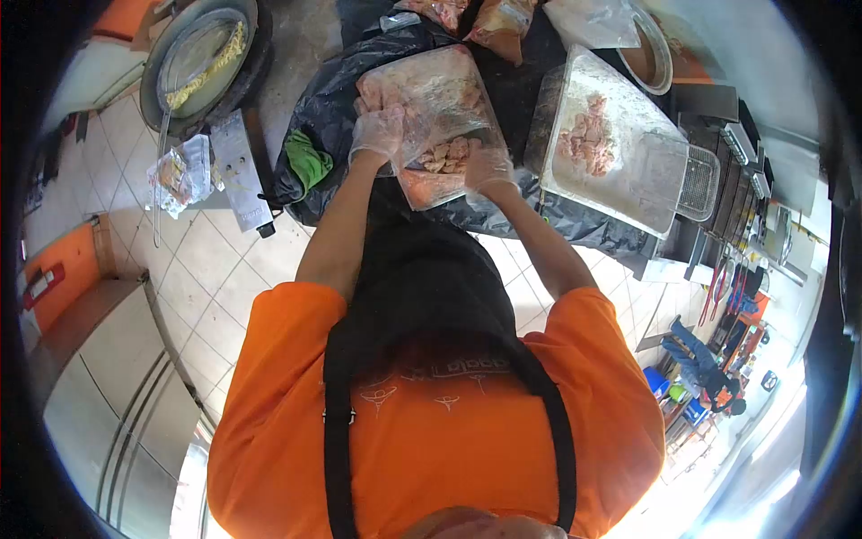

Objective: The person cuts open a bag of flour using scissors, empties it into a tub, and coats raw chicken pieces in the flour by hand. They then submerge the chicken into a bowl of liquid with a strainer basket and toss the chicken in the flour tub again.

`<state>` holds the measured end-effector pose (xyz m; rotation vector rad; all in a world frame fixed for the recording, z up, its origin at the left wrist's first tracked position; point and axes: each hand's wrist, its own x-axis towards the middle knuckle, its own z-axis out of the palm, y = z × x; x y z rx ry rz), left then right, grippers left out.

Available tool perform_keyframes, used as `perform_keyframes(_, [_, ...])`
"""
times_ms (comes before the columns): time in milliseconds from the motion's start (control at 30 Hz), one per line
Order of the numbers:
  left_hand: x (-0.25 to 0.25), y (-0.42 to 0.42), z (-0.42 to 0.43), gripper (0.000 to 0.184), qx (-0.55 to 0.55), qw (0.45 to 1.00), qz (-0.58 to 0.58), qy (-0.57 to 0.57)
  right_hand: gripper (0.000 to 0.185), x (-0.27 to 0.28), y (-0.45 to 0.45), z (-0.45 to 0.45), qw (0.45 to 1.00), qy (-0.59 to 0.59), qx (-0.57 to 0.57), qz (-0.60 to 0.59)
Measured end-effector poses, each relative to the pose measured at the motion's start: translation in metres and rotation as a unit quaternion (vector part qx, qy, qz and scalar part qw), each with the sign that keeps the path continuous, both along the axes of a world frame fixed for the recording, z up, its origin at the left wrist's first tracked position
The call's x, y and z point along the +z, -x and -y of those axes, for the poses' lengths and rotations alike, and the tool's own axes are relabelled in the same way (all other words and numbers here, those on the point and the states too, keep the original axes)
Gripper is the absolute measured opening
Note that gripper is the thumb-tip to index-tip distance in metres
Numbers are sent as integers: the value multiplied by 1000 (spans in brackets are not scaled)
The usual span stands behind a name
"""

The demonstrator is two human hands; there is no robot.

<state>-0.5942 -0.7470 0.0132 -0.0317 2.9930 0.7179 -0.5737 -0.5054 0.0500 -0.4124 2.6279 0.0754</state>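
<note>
A clear-sided tray on the black plastic sheet holds raw meat pieces and a whitish, flour-like coating. My left hand, in a loose clear plastic glove, is over the tray's left side, beside more pinkish meat. At the right edge of the same tray is my right hand, gloved alike, close to the cut pieces. The gloves blur the fingers of both hands, so their grip is not clear. To the right, a second tray carries a small heap of coated meat pieces.
A wire basket rests at the second tray's right end. Bagged meat lies behind the trays. On the left are a large pan with a strainer, a green cloth and a metal box. Another person is far right.
</note>
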Motion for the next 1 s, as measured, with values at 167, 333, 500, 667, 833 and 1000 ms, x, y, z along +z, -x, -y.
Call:
perform_keyframes(167, [-5, 0, -2, 46, 19, 1000, 4, -16, 27, -28, -14, 30, 975, 206, -73, -30])
perform_keyframes(333, [-6, -2, -2, 46, 40, 997, 34, -49, 21, -2, 2, 12, 987, 117, 71, -87])
perform_keyframes(500, [-3, 0, 0, 44, 1, 1000, 29, -8, 24, -20, 10, 14, 961, -56, 256, 85])
perform_keyframes(667, [2, 0, -1, 48, -3, 999, 39, 7, 35, -40, 3, 35, 914, -11, 381, 142])
perform_keyframes(833, [-17, -3, -2, 53, 13, 999, -36, -4, 35, -73, 0, 30, 931, 259, 176, 187])
perform_keyframes(1000, [-13, -2, -1, 50, 15, 999, -41, -14, 41, -9, 18, 37, 949, 225, 100, 198])
